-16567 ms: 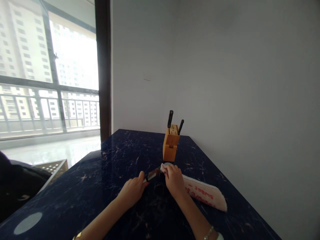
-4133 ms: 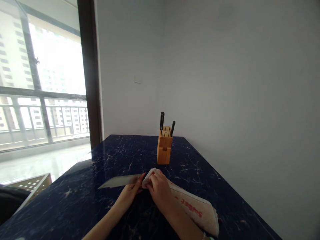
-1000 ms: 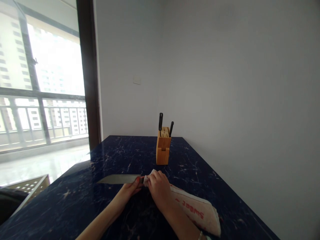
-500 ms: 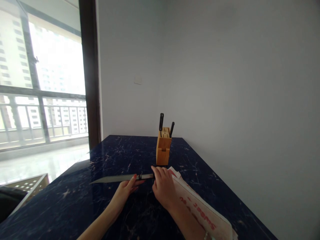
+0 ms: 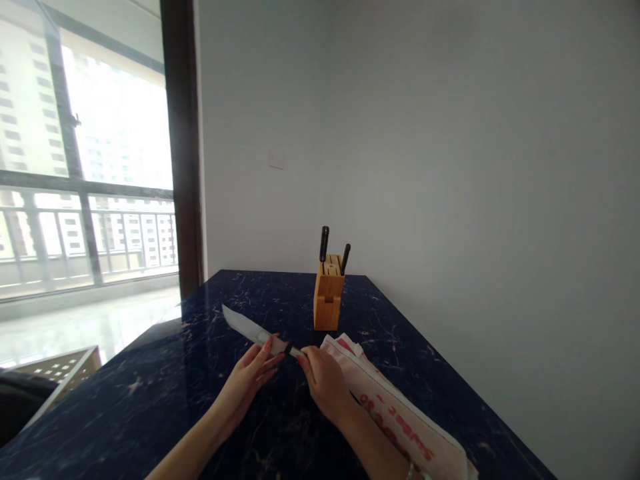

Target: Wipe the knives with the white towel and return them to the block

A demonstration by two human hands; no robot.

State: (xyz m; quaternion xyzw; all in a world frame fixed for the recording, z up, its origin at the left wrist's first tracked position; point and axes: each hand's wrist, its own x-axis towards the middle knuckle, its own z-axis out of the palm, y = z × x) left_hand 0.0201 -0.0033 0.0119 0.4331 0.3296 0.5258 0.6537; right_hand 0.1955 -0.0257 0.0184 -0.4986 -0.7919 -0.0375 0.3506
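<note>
Knife (image 5: 253,330) has swung tip-away, left hand (image 5: 251,367) pinching its blade (image 5: 242,323), right hand (image 5: 324,375) gripping handle (image 5: 296,352).

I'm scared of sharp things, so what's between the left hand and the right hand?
Part of the kitchen knife, with its black band, lies between the left hand and right hand, as the head view shows.

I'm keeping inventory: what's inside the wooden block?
A left black handle and a right black handle stand up from the top of the wooden block; anything below, within the wood, is hidden.
</note>
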